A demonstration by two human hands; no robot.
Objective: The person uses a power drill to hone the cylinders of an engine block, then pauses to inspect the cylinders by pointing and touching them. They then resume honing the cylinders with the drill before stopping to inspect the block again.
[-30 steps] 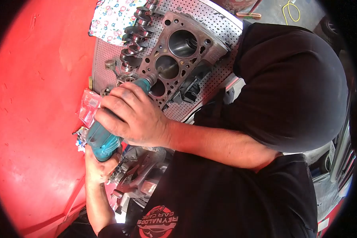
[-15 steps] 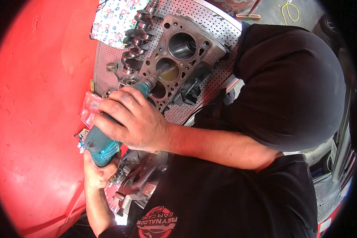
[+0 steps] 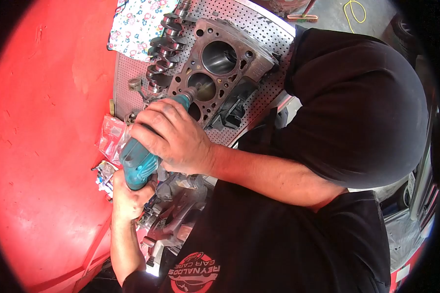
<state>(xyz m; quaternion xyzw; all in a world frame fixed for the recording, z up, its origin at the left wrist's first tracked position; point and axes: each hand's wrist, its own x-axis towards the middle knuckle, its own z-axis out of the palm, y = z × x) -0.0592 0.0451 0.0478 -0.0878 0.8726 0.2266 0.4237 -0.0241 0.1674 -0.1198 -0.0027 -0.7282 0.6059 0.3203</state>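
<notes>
A teal power drill (image 3: 141, 158) is gripped in both my hands, tilted toward an engine block (image 3: 259, 51). My left hand (image 3: 132, 198) is closed around the drill's rear grip. My right hand (image 3: 178, 134) wraps over the front of the drill's body, fingers curled and thumb hidden. The chuck sits right at the rim of the middle cylinder bore (image 3: 206, 89), where the attachment is hard to make out. A second bore (image 3: 219, 57) beyond it has a shiny wall. The nearer bore is partly covered by the drill and my right hand.
Left of the block lies a crankshaft (image 3: 165, 49) beside a floral cloth (image 3: 137, 29). A piston (image 3: 134, 84) and a plastic bag (image 3: 111, 134) are nearby on the perforated bench top (image 3: 208, 9). Metal parts (image 3: 178, 200) lie below my arms. A red surface (image 3: 44, 122) fills the left.
The drill and both hands have moved up and to the right, bringing the chuck closer to the middle bore. The view has shifted slightly. Both hands keep their grip.
</notes>
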